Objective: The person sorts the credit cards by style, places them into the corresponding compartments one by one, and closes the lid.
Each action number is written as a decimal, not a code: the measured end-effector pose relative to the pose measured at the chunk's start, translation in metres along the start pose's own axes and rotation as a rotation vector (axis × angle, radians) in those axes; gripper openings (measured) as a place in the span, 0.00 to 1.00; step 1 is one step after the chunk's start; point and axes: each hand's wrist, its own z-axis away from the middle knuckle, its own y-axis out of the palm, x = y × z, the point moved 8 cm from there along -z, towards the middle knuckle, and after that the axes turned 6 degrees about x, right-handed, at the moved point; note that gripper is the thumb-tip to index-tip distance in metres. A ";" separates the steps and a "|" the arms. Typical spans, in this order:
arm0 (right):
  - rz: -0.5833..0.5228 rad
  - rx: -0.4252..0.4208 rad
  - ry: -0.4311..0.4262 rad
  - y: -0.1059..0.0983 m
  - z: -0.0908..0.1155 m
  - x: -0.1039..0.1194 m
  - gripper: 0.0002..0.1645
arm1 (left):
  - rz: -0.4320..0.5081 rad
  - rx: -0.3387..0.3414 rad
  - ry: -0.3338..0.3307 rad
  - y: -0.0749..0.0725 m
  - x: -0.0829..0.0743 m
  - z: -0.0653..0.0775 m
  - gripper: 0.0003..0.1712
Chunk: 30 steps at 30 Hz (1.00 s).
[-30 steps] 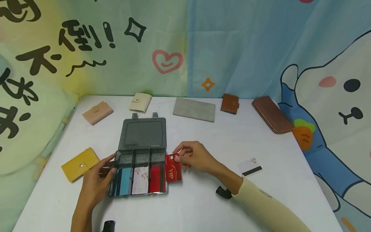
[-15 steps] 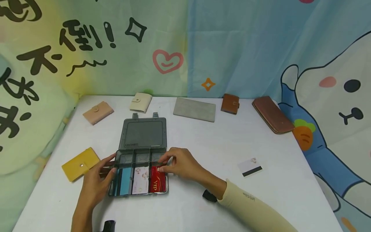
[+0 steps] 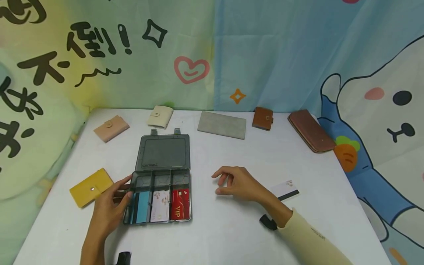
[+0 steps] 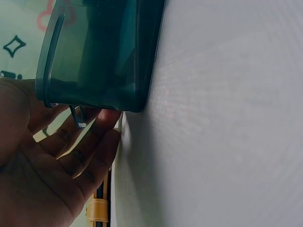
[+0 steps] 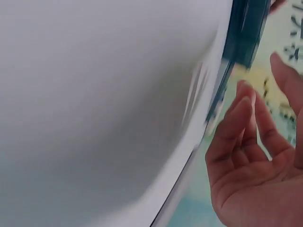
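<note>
A grey see-through plastic compartment box [image 3: 191,184] lies with its lid [image 3: 163,151] folded back. In its front row sit a blue card [image 3: 143,207], a white patterned card [image 3: 160,206] and a red VIP card [image 3: 180,204]. My left hand [image 3: 109,209] holds the box's left side, thumb at the rim and fingers along the outer wall; the left wrist view shows fingertips at the box's lower corner [image 4: 128,94]. To the right of the box, my right hand [image 3: 240,184] hovers with loosely bent fingers and nothing between them. Its wrist partly covers a white card with a black stripe [image 3: 286,189].
A yellow wallet [image 3: 91,187] lies left, close to my left hand. Along the back stand a pink wallet [image 3: 111,129], a cream wallet [image 3: 160,117], a grey wallet [image 3: 222,125], a small brown wallet [image 3: 262,118] and a long brown wallet [image 3: 311,131].
My right hand brought the red VIP card from beside the box into the right front compartment, let it go and drew back to the right. The left hand stayed in place.
</note>
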 end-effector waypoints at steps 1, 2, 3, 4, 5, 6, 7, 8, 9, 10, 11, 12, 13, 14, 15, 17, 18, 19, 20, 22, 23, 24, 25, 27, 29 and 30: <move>0.001 -0.006 0.001 -0.007 0.006 -0.007 0.25 | 0.000 0.002 -0.004 0.000 0.000 0.000 0.33; 0.001 -0.014 0.008 -0.013 0.013 -0.013 0.26 | -0.001 0.004 -0.007 0.000 0.000 0.000 0.33; 0.004 -0.024 0.019 -0.020 0.020 -0.020 0.26 | -0.002 0.004 -0.009 0.000 0.000 0.000 0.33; 0.006 -0.038 0.026 -0.027 0.026 -0.026 0.27 | -0.002 0.003 -0.010 0.000 0.000 0.000 0.33; 0.011 -0.053 0.038 -0.034 0.034 -0.033 0.28 | -0.003 0.003 -0.010 0.000 -0.001 0.000 0.33; 0.019 -0.067 0.051 -0.041 0.041 -0.039 0.28 | -0.005 0.002 -0.011 0.000 -0.001 0.000 0.34; 0.024 -0.079 0.065 -0.048 0.048 -0.045 0.29 | -0.005 0.002 -0.012 0.000 -0.001 0.000 0.34; 0.032 -0.090 0.080 -0.054 0.056 -0.050 0.30 | -0.007 0.001 -0.012 0.000 -0.001 0.000 0.34; 0.039 -0.098 0.096 -0.060 0.063 -0.056 0.30 | -0.006 0.001 -0.012 0.000 -0.001 0.000 0.34; 0.048 -0.107 0.110 -0.066 0.069 -0.061 0.31 | -0.007 0.001 -0.013 0.000 -0.001 0.000 0.34; 0.057 -0.113 0.129 -0.071 0.076 -0.067 0.32 | -0.007 -0.001 -0.012 0.000 -0.001 0.000 0.33; 0.066 -0.116 0.146 -0.076 0.082 -0.072 0.32 | -0.007 -0.002 -0.011 0.000 -0.001 0.000 0.33; 0.078 -0.120 0.169 -0.080 0.088 -0.076 0.33 | -0.006 -0.004 -0.009 0.000 -0.001 0.000 0.33; 0.095 -0.123 0.189 -0.084 0.094 -0.081 0.33 | -0.005 -0.006 -0.008 0.000 0.000 0.000 0.33; 0.116 -0.126 0.211 -0.088 0.099 -0.085 0.33 | -0.003 -0.007 -0.007 0.000 0.000 0.000 0.33; 0.165 -0.129 0.247 -0.094 0.108 -0.091 0.34 | 0.002 -0.007 -0.007 0.000 0.000 0.000 0.33; 0.190 -0.127 0.258 -0.096 0.112 -0.094 0.35 | 0.005 -0.005 -0.008 0.000 0.000 -0.001 0.33; 0.214 -0.129 0.269 -0.098 0.116 -0.096 0.35 | 0.007 -0.003 -0.009 0.000 0.000 -0.001 0.33; 0.232 -0.126 0.273 -0.099 0.119 -0.098 0.36 | 0.008 -0.002 -0.010 0.000 0.000 0.000 0.33; 0.254 -0.120 0.276 -0.100 0.123 -0.103 0.37 | 0.009 -0.001 -0.009 0.001 0.000 0.000 0.33; 0.261 -0.119 0.275 -0.100 0.124 -0.105 0.37 | 0.005 -0.003 -0.007 0.000 0.000 0.000 0.33; 0.268 -0.118 0.277 -0.100 0.125 -0.107 0.37 | 0.005 -0.004 -0.006 0.000 -0.001 0.000 0.33; 0.273 -0.118 0.279 -0.099 0.125 -0.109 0.36 | 0.003 -0.006 -0.003 0.000 -0.001 0.000 0.33; 0.282 -0.124 0.282 -0.099 0.125 -0.112 0.35 | 0.005 -0.006 -0.001 0.000 -0.001 0.000 0.33; 0.295 -0.135 0.302 -0.099 0.125 -0.115 0.32 | 0.004 -0.006 0.000 0.000 -0.001 -0.001 0.33; 0.301 -0.139 0.309 -0.099 0.124 -0.116 0.30 | 0.007 -0.003 -0.003 0.000 -0.001 -0.001 0.33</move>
